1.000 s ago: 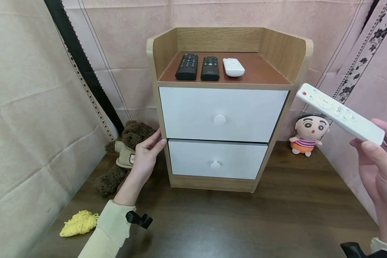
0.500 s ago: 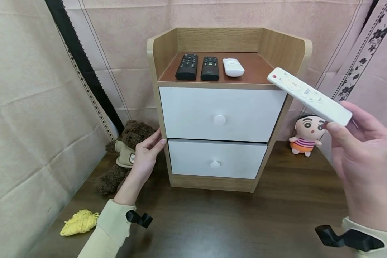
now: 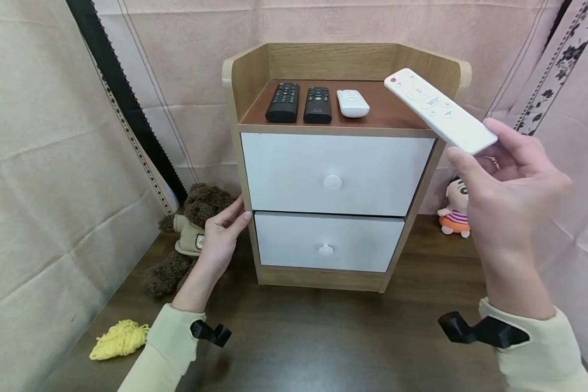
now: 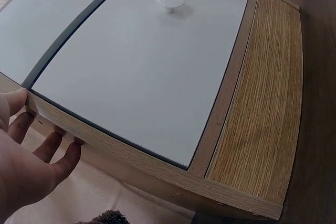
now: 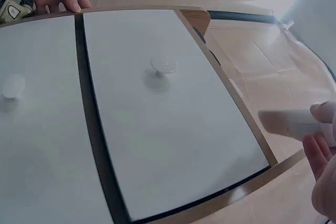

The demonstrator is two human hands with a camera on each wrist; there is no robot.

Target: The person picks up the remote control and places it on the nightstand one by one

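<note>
A small wooden cabinet with two white drawers stands on the table. My left hand holds its left front edge, thumb at the front and bent fingers along the side panel. In my right hand is a white remote control, pinched by its near end between thumb and fingers. The remote hangs in the air in front of the right part of the brown top shelf, buttons facing up. On that shelf lie two black remotes and a shorter white remote, side by side.
A brown teddy bear leans left of the cabinet, partly behind my left hand. Nearer lies a yellow yarn bundle. To the right sits a small doll, partly covered by my right hand. Raised wooden walls border the shelf.
My right hand has moved left and up with the white remote, from beside the cabinet to the right side of the shelf. My left hand has stayed on the cabinet edge.
</note>
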